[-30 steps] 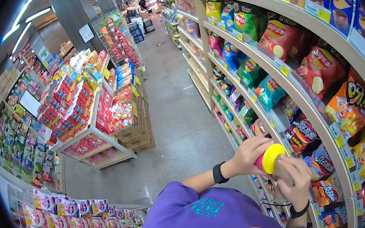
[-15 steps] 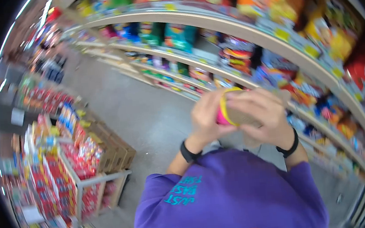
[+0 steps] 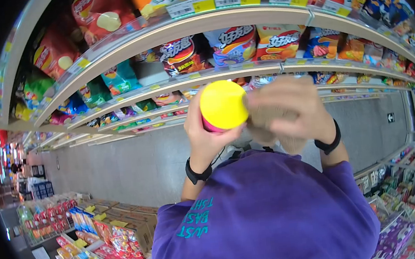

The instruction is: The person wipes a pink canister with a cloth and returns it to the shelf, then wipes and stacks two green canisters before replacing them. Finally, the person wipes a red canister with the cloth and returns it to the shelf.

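Note:
My left hand (image 3: 202, 135) is wrapped round a canister with a yellow lid (image 3: 223, 105) and a pink side that shows below it. The lid faces up toward me. Just to its right, my right hand (image 3: 299, 106) grips a grey-brown cloth (image 3: 293, 143), smeared by motion. Part of the cloth hangs below the fingers, and its near edge comes right up to the lid. Both hands are in front of my chest, before the snack shelves.
Shelves of bagged chips (image 3: 233, 44) curve across the front, with price tags (image 3: 235, 0) along the upper edge. Grey floor (image 3: 121, 163) lies below. Cardboard boxes (image 3: 147, 230) and red snack packs (image 3: 122, 257) stand at lower left; more goods line the lower right.
My view has swung to face the shelves squarely. The canister has turned so its yellow lid shows, and the right hand with the cloth has come away from over it.

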The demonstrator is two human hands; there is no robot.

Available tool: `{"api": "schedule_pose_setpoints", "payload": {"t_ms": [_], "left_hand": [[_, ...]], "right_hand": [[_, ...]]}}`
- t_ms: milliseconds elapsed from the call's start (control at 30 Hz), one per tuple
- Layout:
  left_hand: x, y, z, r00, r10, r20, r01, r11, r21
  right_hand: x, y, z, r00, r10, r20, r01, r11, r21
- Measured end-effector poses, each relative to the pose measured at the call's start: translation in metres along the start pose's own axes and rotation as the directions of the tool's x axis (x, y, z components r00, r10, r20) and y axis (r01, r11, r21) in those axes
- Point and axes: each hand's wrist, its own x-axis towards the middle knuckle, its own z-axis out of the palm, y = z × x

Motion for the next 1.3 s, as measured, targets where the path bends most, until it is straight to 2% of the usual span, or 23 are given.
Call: {"api": "schedule_pose_setpoints", "payload": {"t_ms": [33,67,100,133,167,233,300,367,467,567,633,700,733,767,800,900,933,1033,1067,1100,1167,1200,1300], "left_hand": [[-0.004,0.000,0.007,1.000,-0.002,0.013,0.002,1.000,-0.017],[-0.008,-0.001,0.014,0.964,-0.246,0.097,0.265,0.893,-0.364],[-0.012,-0.004,0.019,0.864,-0.430,0.261,0.491,0.608,-0.623],[-0.016,-0.011,0.023,0.841,-0.425,0.335,0.524,0.489,-0.697],[-0.016,-0.012,0.023,0.838,-0.415,0.354,0.532,0.480,-0.697],[-0.009,-0.009,0.022,0.807,-0.357,0.471,0.568,0.250,-0.784],[-0.011,-0.006,0.029,0.793,-0.358,0.494,0.592,0.255,-0.765],[-0.007,-0.010,0.034,0.509,-0.451,0.733,0.809,-0.041,-0.587],[0.005,-0.011,0.032,0.568,-0.374,0.733,0.791,0.002,-0.612],[0.001,-0.013,0.033,0.604,-0.278,0.747,0.783,0.031,-0.621],[-0.002,-0.002,0.034,0.535,-0.348,0.770,0.845,0.233,-0.481],[-0.004,0.001,0.039,0.530,-0.379,0.759,0.848,0.227,-0.478],[0.003,0.008,0.040,0.522,-0.386,0.760,0.845,0.117,-0.521],[0.008,0.012,0.042,0.517,-0.394,0.760,0.829,0.008,-0.559],[0.008,-0.007,0.047,0.545,-0.258,0.798,0.759,-0.254,-0.600],[0.001,-0.014,0.055,0.609,-0.122,0.784,0.742,-0.260,-0.618],[0.000,-0.005,0.062,0.593,-0.193,0.781,0.726,-0.290,-0.623],[-0.004,0.010,0.085,0.503,-0.371,0.781,0.729,-0.304,-0.614],[-0.003,0.013,0.091,0.495,-0.285,0.821,0.706,-0.420,-0.571],[0.000,0.015,0.098,0.499,-0.283,0.819,0.705,-0.417,-0.573],[0.006,0.019,0.115,0.484,-0.187,0.855,0.802,-0.295,-0.519],[0.006,0.019,0.125,0.486,-0.152,0.860,0.800,-0.317,-0.509],[0.000,0.042,0.161,0.476,-0.279,0.834,0.829,-0.175,-0.532]], "right_hand": [[-0.001,0.002,-0.003,0.992,0.052,-0.115,-0.068,0.988,-0.141],[0.001,0.001,0.003,0.974,0.019,-0.225,-0.053,0.988,-0.145],[0.001,-0.004,0.009,0.972,0.031,-0.232,-0.069,0.985,-0.159],[-0.001,-0.011,0.015,0.971,-0.002,-0.240,-0.046,0.980,-0.195],[-0.004,-0.016,0.020,0.968,-0.036,-0.248,-0.023,0.973,-0.230],[-0.019,-0.019,0.026,0.963,-0.034,-0.268,-0.035,0.968,-0.247],[-0.035,-0.022,0.028,0.962,-0.029,-0.270,-0.052,0.956,-0.288],[-0.051,-0.026,0.034,0.970,-0.033,-0.240,-0.044,0.950,-0.308],[-0.067,-0.042,0.045,0.999,-0.013,0.034,0.015,0.998,-0.060],[-0.068,-0.046,0.037,1.000,-0.006,0.025,0.009,0.992,-0.127],[-0.055,-0.040,0.024,0.976,0.018,-0.215,-0.092,0.936,-0.340],[-0.042,-0.045,0.016,0.945,0.052,-0.321,-0.188,0.893,-0.410],[-0.047,-0.044,0.020,0.945,0.047,-0.324,-0.186,0.892,-0.412],[-0.055,-0.042,0.029,0.970,0.027,-0.241,-0.093,0.960,-0.266],[-0.059,-0.040,0.033,0.987,-0.012,-0.159,-0.005,0.995,-0.103],[-0.069,-0.036,0.018,0.999,0.012,-0.031,-0.011,0.999,0.047],[-0.069,-0.033,0.012,1.000,0.007,-0.030,-0.006,0.999,0.050],[-0.067,-0.022,-0.015,0.907,0.076,-0.415,-0.211,0.933,-0.291],[-0.072,-0.023,-0.019,0.904,0.078,-0.421,-0.219,0.929,-0.298],[-0.081,-0.022,-0.021,0.904,0.073,-0.421,-0.215,0.929,-0.301],[-0.100,-0.019,-0.023,0.956,-0.005,-0.292,-0.027,0.994,-0.105],[-0.109,-0.020,-0.030,0.971,-0.001,-0.241,0.002,1.000,0.005],[-0.131,-0.014,-0.059,0.982,0.015,-0.186,-0.008,0.999,0.040]]}}
